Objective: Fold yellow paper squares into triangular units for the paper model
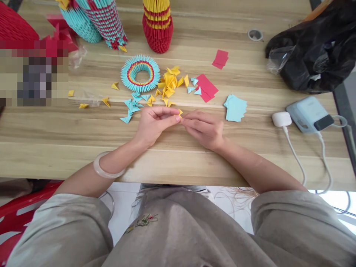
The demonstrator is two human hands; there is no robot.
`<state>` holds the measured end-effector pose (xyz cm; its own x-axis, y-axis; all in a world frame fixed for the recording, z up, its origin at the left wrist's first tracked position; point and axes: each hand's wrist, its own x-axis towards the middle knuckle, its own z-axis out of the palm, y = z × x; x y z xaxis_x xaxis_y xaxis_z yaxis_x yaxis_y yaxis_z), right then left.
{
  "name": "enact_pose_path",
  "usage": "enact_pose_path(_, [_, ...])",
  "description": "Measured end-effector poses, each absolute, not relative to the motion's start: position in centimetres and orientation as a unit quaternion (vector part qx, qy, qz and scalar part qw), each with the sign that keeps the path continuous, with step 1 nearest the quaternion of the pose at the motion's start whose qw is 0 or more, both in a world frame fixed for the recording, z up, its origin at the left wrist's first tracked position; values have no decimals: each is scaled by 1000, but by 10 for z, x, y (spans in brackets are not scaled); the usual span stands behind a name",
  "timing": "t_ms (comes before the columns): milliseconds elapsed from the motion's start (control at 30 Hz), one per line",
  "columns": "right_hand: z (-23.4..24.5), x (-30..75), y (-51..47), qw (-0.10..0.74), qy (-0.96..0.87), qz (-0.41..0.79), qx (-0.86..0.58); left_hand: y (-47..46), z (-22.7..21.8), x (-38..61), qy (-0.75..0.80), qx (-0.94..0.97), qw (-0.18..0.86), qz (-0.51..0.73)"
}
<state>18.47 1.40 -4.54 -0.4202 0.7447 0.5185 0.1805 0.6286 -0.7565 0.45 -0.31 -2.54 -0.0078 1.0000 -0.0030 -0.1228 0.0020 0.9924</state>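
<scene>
Between my two hands, over the table's front part, is a small folded yellow paper piece (180,113). My left hand (155,124) pinches it between thumb and forefinger. The fingertips of my right hand (205,128) are pressed together at its right side; what they grip there is mostly hidden. Just beyond my hands lies a loose heap of yellow folded paper triangles (169,82). Light-blue folded triangles (132,106) are scattered beside my left hand. Behind them sits a ring of blue, red and yellow folded paper (126,76).
Red paper sheets (205,89) and a stack of light-blue paper (235,108) lie to the right. Farther right are a white charger case (281,119), a pale-blue power bank (304,115) with cables and a black plastic bag (306,52). A red-and-yellow paper model (158,33) stands behind.
</scene>
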Motion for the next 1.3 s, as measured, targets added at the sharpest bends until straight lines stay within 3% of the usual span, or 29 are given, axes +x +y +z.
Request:
enact_pose_path(300, [-40,184,15,400,-776,373,-313,0,-26,-1,510,532,431,521])
enact_pose_path(433, [-35,182,15,449,-641,498,-375,-1,-20,-1,506,560,433,493])
enact_pose_path(567, [-28,178,14,440,-559,591,-381,-5,-14,1,493,586,447,462])
enact_pose_path(767, [-30,176,14,431,-554,591,-397,-8,-17,2,498,628,402,442])
enact_pose_path(1067, [-29,176,13,439,-524,592,-428,-12,-16,2,442,762,183,436])
enact_pose_path(1300, [-41,179,20,431,-495,685,-318,-7,-16,-1,471,733,196,449])
